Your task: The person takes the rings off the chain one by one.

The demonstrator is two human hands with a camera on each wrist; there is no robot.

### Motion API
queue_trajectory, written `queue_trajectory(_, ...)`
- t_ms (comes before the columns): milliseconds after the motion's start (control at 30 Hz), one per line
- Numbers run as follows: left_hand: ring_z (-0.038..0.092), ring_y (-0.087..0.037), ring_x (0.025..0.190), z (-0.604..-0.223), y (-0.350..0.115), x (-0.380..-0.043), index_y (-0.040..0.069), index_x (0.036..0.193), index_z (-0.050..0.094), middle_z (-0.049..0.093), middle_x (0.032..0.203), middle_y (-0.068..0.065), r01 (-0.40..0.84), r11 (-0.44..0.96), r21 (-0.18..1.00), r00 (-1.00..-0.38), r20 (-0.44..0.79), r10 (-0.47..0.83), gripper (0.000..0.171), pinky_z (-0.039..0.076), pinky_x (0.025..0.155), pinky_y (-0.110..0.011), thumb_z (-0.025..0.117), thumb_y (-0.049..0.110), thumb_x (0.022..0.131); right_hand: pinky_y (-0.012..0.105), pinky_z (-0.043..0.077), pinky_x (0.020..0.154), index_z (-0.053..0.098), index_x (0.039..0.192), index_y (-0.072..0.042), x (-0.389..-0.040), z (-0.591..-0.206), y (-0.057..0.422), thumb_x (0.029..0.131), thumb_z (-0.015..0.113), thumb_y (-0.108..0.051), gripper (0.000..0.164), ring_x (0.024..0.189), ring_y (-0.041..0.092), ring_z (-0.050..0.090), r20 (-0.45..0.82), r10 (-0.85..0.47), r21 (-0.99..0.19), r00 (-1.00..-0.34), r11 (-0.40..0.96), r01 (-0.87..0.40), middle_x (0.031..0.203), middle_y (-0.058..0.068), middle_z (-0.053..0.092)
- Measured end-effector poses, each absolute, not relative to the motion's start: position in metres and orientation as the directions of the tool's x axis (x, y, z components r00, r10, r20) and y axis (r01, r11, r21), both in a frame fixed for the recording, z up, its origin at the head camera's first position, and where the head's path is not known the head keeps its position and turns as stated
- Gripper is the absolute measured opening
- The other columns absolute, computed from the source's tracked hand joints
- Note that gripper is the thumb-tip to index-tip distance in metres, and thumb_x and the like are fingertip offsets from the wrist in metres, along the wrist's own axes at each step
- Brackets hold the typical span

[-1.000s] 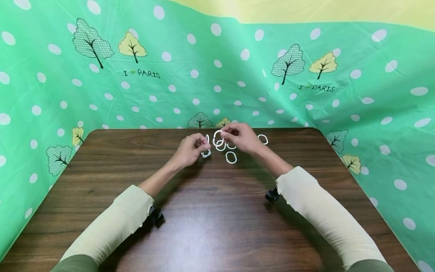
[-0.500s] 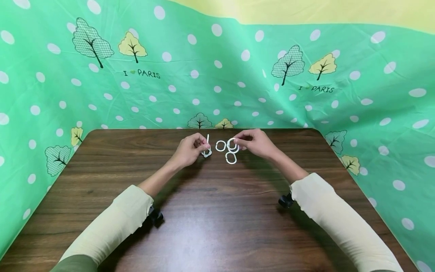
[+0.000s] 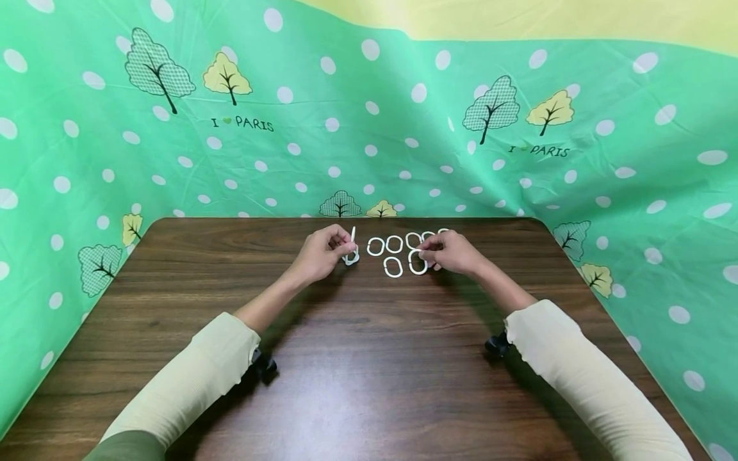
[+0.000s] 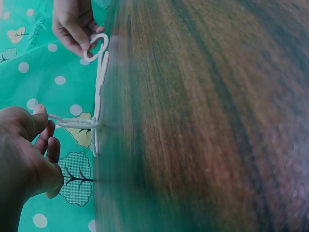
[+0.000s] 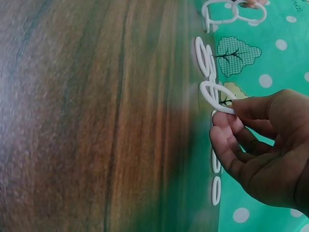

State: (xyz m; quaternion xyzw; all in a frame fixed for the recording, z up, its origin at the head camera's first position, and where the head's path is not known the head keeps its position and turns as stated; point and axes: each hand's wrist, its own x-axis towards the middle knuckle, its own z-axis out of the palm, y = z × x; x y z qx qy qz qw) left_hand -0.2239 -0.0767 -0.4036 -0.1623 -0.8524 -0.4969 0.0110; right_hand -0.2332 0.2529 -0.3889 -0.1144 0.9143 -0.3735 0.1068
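Observation:
Near the table's far edge, my left hand (image 3: 324, 255) pinches a white oval chain link (image 3: 353, 235) between thumb and fingers, standing on edge. In the left wrist view this link (image 4: 72, 120) reaches sideways from my fingertips to the links by the table. The right wrist view shows it joined to another white link (image 5: 207, 18). To the right, my right hand (image 3: 452, 253) pinches a separate oval link (image 3: 410, 261) between thumb and index finger, tilted above the table. Its fingers partly hide the links behind it.
Between my hands lie loose white links, one nearest the left hand (image 3: 369, 247), one beside it (image 3: 387, 244) and one in front (image 3: 385, 267). Several more, including one link (image 3: 407, 241), lie by the right hand. A green dotted cloth (image 3: 369, 128) stands behind the wooden table (image 3: 357, 358).
My right hand has moved right and slightly toward me, carrying its link from near the left hand past the loose links. The left hand has stayed in place, holding its link.

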Motion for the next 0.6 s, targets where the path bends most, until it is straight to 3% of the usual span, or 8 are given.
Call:
queue_trajectory(233,0.064,-0.02,0.09,-0.4045,-0.0751,-0.2236,0.007,0.109,0.074,0.073,0.096,-0.006,0.287,0.454,0.843,-0.947,0.179,0.265,0.013,0.05,0.081,-0.031,0.079,0.019,0.107,0.027,0.064,0.067,0.08,0.119,0.009,-0.2364,-0.3961,0.2571,0.107,0.076,-0.008,0.022,0.075,0.012,0.071,-0.145,-0.256,-0.719,-0.956,0.69,-0.076,0.085,0.013,0.079)
queue_trajectory(467,0.064,-0.019,0.089,-0.4044,-0.0749,-0.223,0.006,0.106,0.074,0.074,0.094,-0.006,0.295,0.454,0.841,-0.946,0.19,0.263,0.014,0.049,0.08,-0.029,0.08,0.018,0.106,0.028,0.066,0.069,0.082,0.119,0.006,-0.236,-0.3957,0.2551,0.106,0.079,-0.011,0.022,0.074,0.011,0.075,-0.16,-0.214,-0.691,-0.964,0.722,-0.045,0.094,0.017,0.084)
queue_trajectory(600,0.064,-0.019,0.09,-0.4049,-0.0747,-0.2241,0.007,0.107,0.074,0.074,0.095,-0.006,0.287,0.452,0.845,-0.948,0.183,0.259,0.012,0.049,0.079,-0.029,0.08,0.018,0.107,0.029,0.066,0.069,0.083,0.116,0.004,-0.2354,-0.3939,0.2528,0.105,0.081,-0.014,0.021,0.072,0.011,0.075,-0.147,-0.213,-0.672,-0.966,0.738,-0.06,0.09,0.015,0.084)
